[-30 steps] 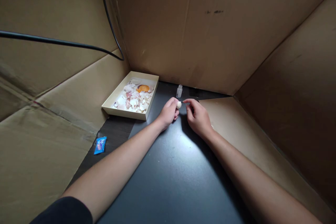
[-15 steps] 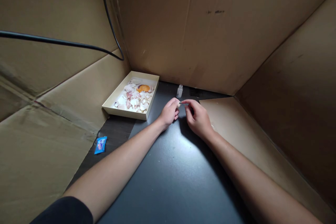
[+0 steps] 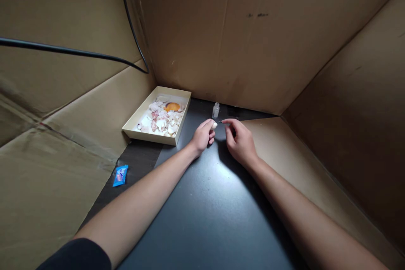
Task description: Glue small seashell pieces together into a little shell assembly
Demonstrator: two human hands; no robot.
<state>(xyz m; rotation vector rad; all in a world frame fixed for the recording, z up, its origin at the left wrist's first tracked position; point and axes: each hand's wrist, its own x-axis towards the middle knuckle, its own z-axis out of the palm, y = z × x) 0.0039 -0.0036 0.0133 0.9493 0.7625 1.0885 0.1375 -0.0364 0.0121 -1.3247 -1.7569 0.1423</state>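
Note:
My left hand (image 3: pixel 201 136) is curled round a small white ribbed shell (image 3: pixel 214 125), pinched at its fingertips just above the dark table (image 3: pixel 202 211). My right hand (image 3: pixel 239 141) is closed in a pinch on a thin dark tool, too small to name, whose tip points at the shell. A small clear bottle (image 3: pixel 215 110) stands just behind both hands.
A shallow cream tray (image 3: pixel 148 135) with several shells and shell pieces, one of them orange, lies to the left. A blue wrapped sweet (image 3: pixel 120 175) lies at the table's left edge. Cardboard walls (image 3: pixel 253 38) close in on all sides; a black cable (image 3: pixel 95 54) hangs at the upper left.
The right hand's fingertips came close to the shell half a second ago and have drawn back slightly to the right. The left hand has turned the shell a little.

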